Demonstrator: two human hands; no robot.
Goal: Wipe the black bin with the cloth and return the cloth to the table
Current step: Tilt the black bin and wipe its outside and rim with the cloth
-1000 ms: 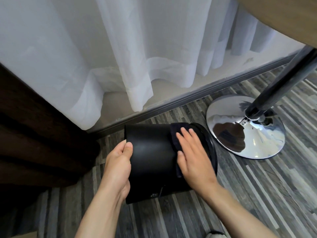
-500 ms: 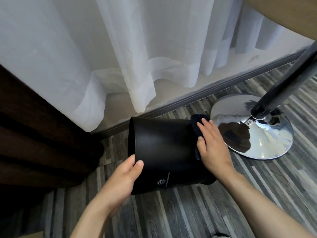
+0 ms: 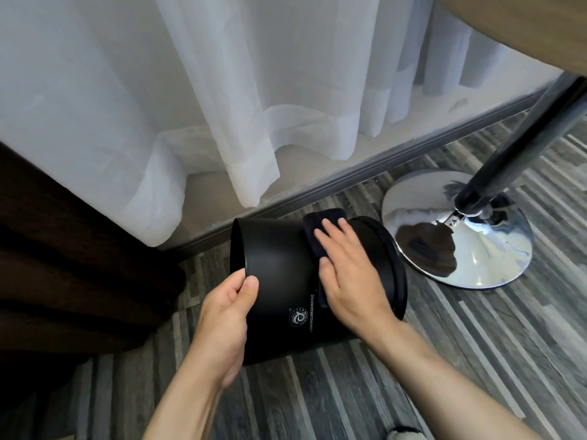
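The black bin (image 3: 279,265) lies on its side on the striped wood floor, base to the left and rimmed mouth to the right, a small white logo facing me. My left hand (image 3: 227,315) grips the base edge, thumb on the side wall. My right hand (image 3: 346,274) lies flat on a dark folded cloth (image 3: 317,223) and presses it against the bin's upper side near the rim. Most of the cloth is hidden under my palm; its far end and a strip by my thumb show.
A chrome round table base (image 3: 476,249) with a dark pole (image 3: 521,141) stands just right of the bin; the wooden tabletop (image 3: 521,30) shows at top right. White sheer curtains (image 3: 222,106) hang behind. A dark brown drape (image 3: 63,265) fills the left.
The bin has turned so its logo now faces up. My left hand shifted its grip on the base edge, and my right hand slid the cloth back from the rim toward the middle.
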